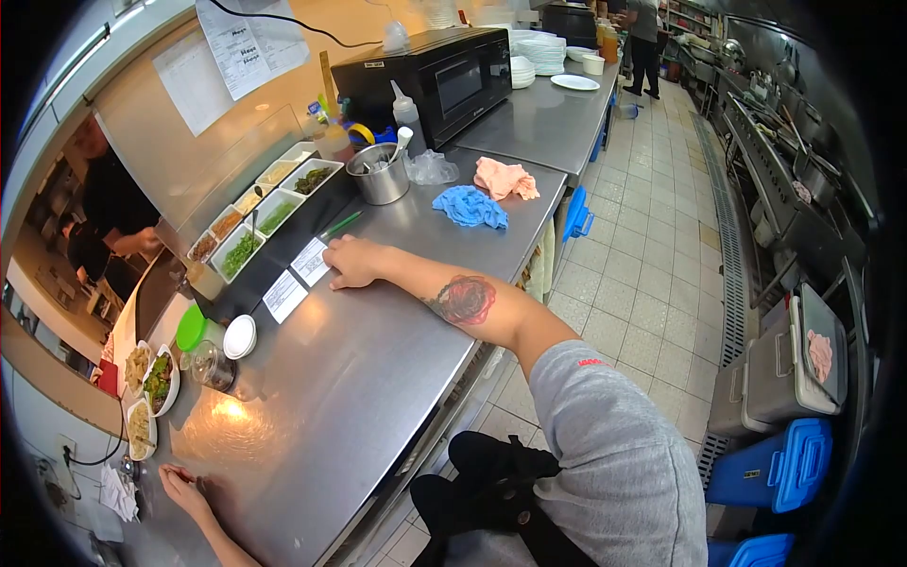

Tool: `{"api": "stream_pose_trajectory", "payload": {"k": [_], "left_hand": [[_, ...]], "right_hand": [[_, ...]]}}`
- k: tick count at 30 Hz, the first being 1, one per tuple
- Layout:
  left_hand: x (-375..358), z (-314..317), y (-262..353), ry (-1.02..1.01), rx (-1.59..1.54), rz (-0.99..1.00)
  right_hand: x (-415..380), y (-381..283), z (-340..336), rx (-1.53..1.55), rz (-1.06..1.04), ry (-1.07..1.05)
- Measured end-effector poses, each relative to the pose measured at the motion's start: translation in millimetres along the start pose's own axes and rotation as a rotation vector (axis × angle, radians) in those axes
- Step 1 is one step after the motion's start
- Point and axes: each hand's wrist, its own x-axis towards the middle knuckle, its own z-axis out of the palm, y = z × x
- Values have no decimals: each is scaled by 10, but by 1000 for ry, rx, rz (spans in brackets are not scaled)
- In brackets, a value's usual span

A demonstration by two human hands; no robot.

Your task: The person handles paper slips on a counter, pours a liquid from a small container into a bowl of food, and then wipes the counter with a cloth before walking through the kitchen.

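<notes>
My right hand point(353, 262) reaches across the steel counter, its bent fingers at the edge of a printed paper slip point(311, 262). A second printed slip point(284, 296) lies right beside that one, and a green pen point(340, 224) rests just behind the hand. Along the far side stands a row of white tubs with chopped greens point(238, 253) and other toppings. My left hand point(183, 489) is low at the counter's left end, fingers loosely extended, with nothing visible in it. Near it are white bowls of food point(142, 430) and a dark-filled jar point(213, 367).
A steel pot with utensils point(379, 174), a blue cloth point(470, 206) and a pink cloth point(505, 179) sit farther along the counter. Behind them are a black microwave point(439, 80) and stacked plates point(539, 53). Blue bins point(775, 465) stand at right. Other people are in the background.
</notes>
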Motion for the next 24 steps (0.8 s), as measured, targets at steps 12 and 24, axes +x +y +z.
{"api": "stream_pose_trajectory", "payload": {"k": [12, 24], "left_hand": [[42, -99, -128, 37, 182, 81], [44, -116, -128, 52, 129, 58]], "right_hand": [[6, 21, 31, -10, -16, 27], [22, 31, 22, -5, -21, 14]]}}
